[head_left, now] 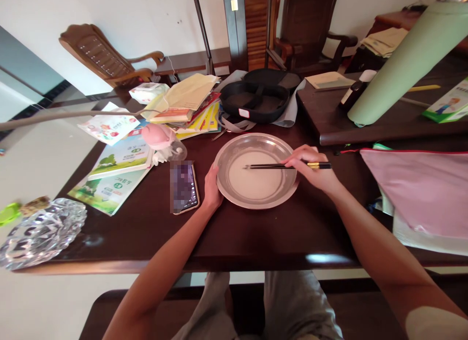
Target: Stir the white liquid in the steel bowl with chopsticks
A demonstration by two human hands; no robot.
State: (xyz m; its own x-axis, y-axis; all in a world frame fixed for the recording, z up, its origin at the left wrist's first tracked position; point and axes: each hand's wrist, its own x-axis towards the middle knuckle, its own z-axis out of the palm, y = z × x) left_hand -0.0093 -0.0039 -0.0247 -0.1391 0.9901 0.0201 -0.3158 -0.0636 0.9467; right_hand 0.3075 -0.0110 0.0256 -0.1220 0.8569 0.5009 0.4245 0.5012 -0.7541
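A round metal plate [234, 152] with a thin layer of pale liquid lies on the dark wooden table [256, 232] in front of me. My left hand [212, 189] grips the plate's left rim, fingers curled on it. My right hand [314, 169] is closed on a pair of black chopsticks [270, 167] with gold ends. The chopsticks lie level over the plate, tips pointing left near its middle.
A phone [184, 186] lies just left of the plate. Books and papers [120, 164] are piled at the left and back, with a black case [258, 101] behind the plate. A glass ashtray [40, 232] sits at the left corner, a pink pouch [424, 189] at the right.
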